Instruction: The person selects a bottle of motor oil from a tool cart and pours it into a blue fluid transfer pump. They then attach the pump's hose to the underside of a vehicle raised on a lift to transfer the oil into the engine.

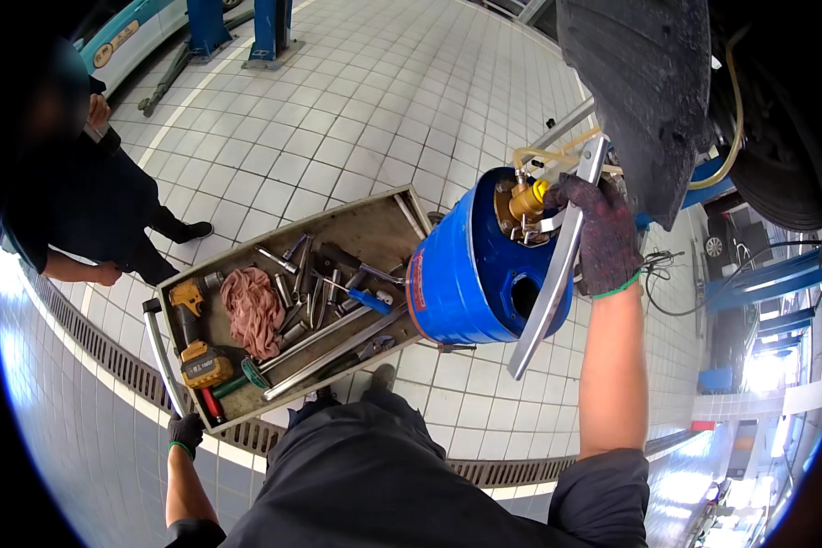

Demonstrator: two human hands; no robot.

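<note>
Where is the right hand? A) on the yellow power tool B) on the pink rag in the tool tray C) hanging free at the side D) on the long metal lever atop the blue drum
D: the gloved right hand grips the long metal lever at the top of the blue drum, beside its brass fitting; the left hand is down beside the tool tray.

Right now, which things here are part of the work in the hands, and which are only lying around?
In the work:
- right hand gripping the long metal lever
- blue drum with brass pump fitting
- clear hoses

Lying about:
- tool cart, near the left hand
- yellow power tool
- pink rag
- wrenches
</note>
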